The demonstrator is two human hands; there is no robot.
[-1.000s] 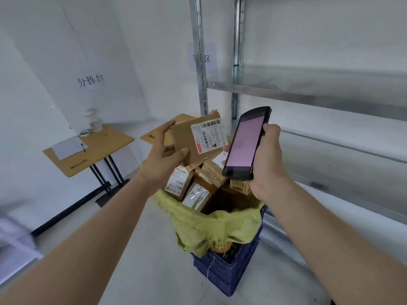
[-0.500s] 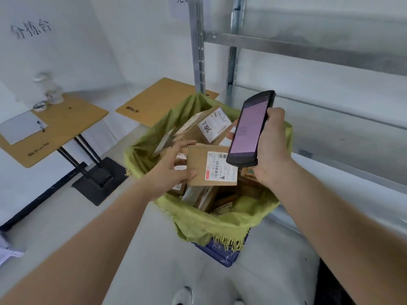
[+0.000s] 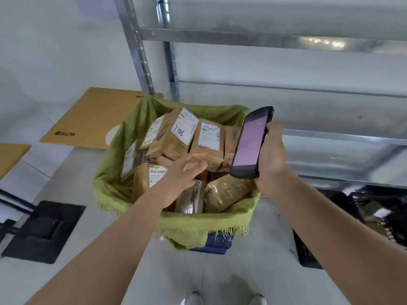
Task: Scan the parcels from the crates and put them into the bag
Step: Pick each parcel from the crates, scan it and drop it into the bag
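The left hand [image 3: 187, 170] hovers low over the parcels [image 3: 174, 137] heaped in the green bag [image 3: 110, 183], fingers spread and holding nothing. I'd draw it straight up, clear of the leaning boxes. The right hand [image 3: 271, 159] is clamped round the scanner [image 3: 251, 143], best kept level for the next parcel.
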